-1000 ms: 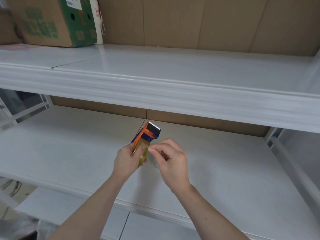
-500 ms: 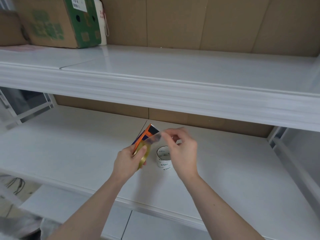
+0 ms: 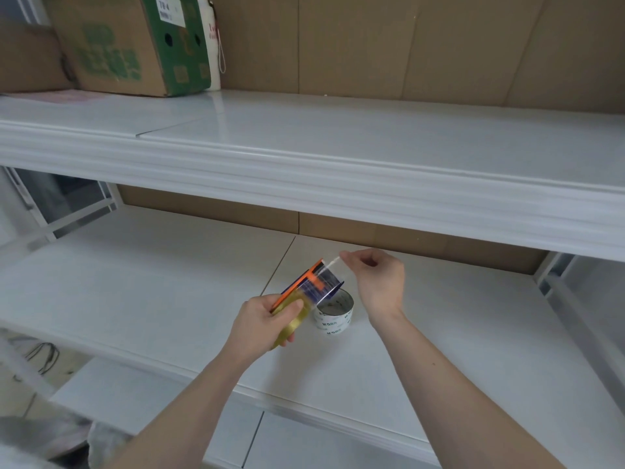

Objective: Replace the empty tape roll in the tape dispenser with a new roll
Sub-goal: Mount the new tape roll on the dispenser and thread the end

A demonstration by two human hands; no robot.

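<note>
My left hand (image 3: 262, 321) grips an orange and dark blue tape dispenser (image 3: 304, 284) with a yellowish clear tape roll (image 3: 295, 324) mounted in it, held above the lower white shelf (image 3: 135, 282). My right hand (image 3: 378, 282) pinches the free end of the clear tape strip (image 3: 326, 270), which stretches from the roll over the dispenser's front end. An empty white cardboard tape core (image 3: 334, 313) with printed lettering stands on the shelf just right of the dispenser, below my right wrist.
An upper white shelf (image 3: 338, 177) overhangs the work area. A cardboard box with green print (image 3: 128, 45) sits on it at the far left. Brown cardboard backs both shelves. A white metal frame (image 3: 575, 299) borders the right side.
My right hand has drawn the tape end up and away to the right, pulling out a longer strip. The white core, hidden a second ago, is now in plain sight.
</note>
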